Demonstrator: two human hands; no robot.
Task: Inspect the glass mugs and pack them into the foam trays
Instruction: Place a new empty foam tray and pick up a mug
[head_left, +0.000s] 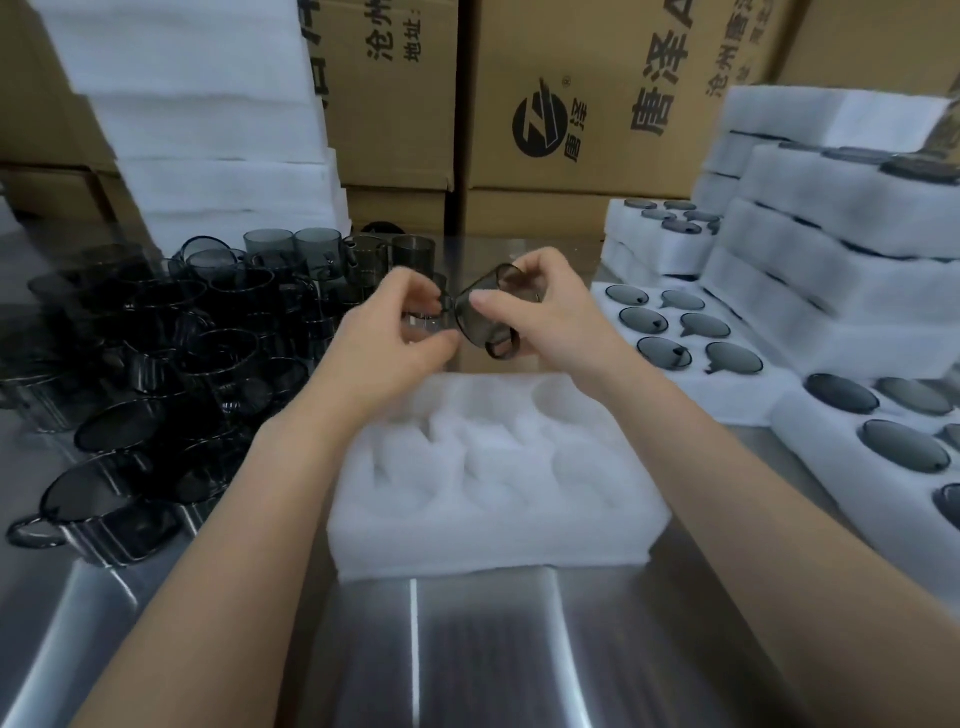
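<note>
Easily chipped if knocked together at such close quarters, or dropped from a loose grip onto the tabletop (467, 649). Clasped by the curled right hand (550, 317) above the empty foam tray (493, 540): a tilted smoky mug (480, 322); pinched in the left hand (384, 332), seemingly a second mug (423, 319), badly blurred.

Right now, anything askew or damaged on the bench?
Only the loose mugs left of the empty foam tray: heaped glass on glass, several tipped on their sides. Packed trays at right look orderly.
</note>
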